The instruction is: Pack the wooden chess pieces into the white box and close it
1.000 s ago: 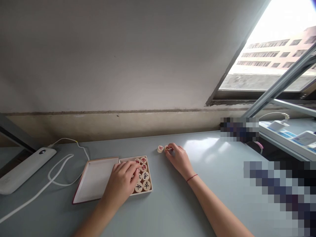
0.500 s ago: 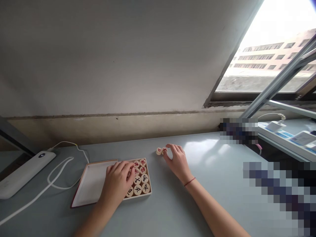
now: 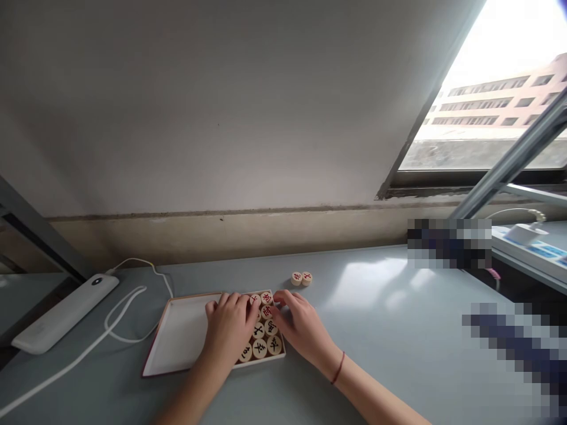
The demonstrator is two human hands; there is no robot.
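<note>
A shallow white box (image 3: 177, 336) with a reddish rim lies on the grey table. Its right part holds several round wooden chess pieces (image 3: 266, 343) with red or black characters. My left hand (image 3: 230, 327) lies over the pieces from the left, fingers slightly bent and apart, holding nothing that shows. My right hand (image 3: 299, 323) is at the box's far right corner, its loosely spread fingertips touching the red-marked pieces (image 3: 266, 298) there. Two more pieces (image 3: 302, 278) lie side by side on the table beyond the right hand, untouched.
A white power bank (image 3: 66, 313) lies at the left, its white cable (image 3: 128, 321) looping toward the box. A wall runs along the table's far edge. At the right are a window, a metal bar and a white power strip (image 3: 527, 242).
My right hand let go of the second piece beside the first on the table and moved back left to the box. The left hand stayed on the box. The view shifted slightly.
</note>
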